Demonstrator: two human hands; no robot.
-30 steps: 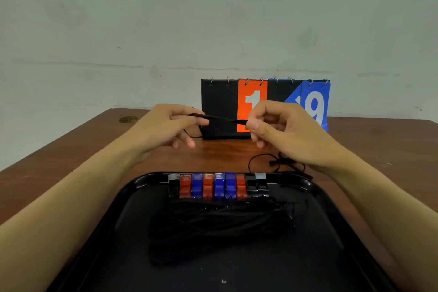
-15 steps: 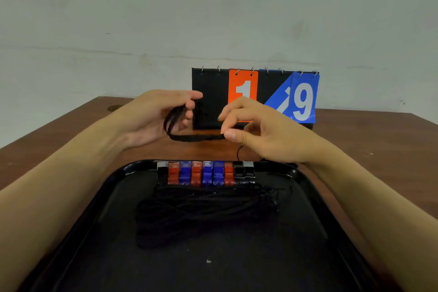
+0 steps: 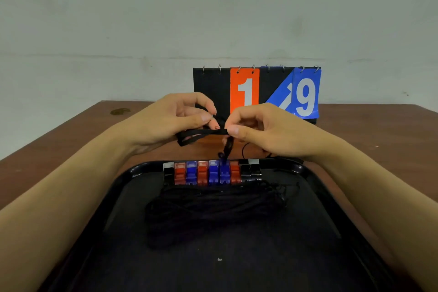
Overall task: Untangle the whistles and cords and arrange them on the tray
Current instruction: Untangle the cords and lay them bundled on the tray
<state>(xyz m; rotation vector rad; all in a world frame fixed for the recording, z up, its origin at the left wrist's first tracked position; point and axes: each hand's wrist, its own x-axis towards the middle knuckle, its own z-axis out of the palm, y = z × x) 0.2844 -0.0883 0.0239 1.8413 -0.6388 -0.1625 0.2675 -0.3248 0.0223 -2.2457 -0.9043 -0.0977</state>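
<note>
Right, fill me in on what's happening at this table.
A person is sorting whistles. Both hands, left hand and right hand, pinch a black cord above the wooden table. On the black tray, a row of whistles in red, blue and black sits at the far edge, their cords bundled in front.

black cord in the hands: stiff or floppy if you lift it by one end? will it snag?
Probably floppy: the black cord sags between the left hand and right hand, with a tail drooping toward the tray. Likely light, since fingertip pinches hold it. It may snag: the cord pile below the whistles looks loosely heaped.
</note>
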